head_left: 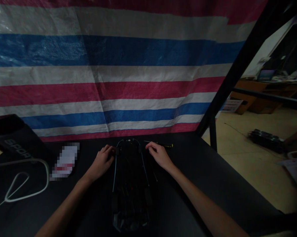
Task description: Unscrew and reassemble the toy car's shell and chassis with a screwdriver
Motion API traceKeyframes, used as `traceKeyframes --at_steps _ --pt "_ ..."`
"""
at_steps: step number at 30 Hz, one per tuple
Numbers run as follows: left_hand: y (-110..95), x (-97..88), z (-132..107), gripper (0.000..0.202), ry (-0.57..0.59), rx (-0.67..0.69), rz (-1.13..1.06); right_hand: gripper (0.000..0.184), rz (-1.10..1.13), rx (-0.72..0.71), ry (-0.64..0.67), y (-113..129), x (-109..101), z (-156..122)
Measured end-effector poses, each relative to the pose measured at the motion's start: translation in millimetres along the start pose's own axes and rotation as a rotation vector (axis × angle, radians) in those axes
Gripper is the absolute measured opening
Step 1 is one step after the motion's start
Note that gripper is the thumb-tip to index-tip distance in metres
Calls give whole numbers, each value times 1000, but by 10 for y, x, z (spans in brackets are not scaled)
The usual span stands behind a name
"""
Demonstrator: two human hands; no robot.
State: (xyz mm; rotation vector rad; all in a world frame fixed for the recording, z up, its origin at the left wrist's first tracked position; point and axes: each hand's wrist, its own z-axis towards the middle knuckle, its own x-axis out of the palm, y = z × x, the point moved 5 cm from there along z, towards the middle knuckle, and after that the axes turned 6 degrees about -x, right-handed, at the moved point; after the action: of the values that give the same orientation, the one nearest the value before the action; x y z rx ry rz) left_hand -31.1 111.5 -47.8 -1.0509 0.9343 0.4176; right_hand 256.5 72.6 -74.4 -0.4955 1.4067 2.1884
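A long dark device (131, 184) with thin pale edge lines lies lengthwise on the black table (200, 171) in front of me. My left hand (102, 162) rests on the device's far left corner, fingers curled against a small part there. On the far right corner lies my right hand (158, 154), fingertips touching the edge. Whether either hand truly grips anything is too dark to tell. A thin screwdriver with a yellow tip (163, 144) lies just beyond my right hand.
A striped red, white and blue tarp (113, 65) hangs behind the table. At left stand a black box with pale lettering (17, 141), a white cable loop (22, 184) and a small white card (65, 159). A black frame post (227, 85) rises at the right.
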Motion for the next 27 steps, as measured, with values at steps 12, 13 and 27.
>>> traceKeyframes --at_steps 12,13,27 --pt "-307 -26 -108 56 14 -269 -653 31 -383 36 171 377 -25 -216" --pt "-330 -2 -109 61 41 -255 -689 34 -396 25 185 394 -16 -230" --pt "-383 137 -156 85 234 -187 -794 17 -151 -346 -258 1189 -593 -257"
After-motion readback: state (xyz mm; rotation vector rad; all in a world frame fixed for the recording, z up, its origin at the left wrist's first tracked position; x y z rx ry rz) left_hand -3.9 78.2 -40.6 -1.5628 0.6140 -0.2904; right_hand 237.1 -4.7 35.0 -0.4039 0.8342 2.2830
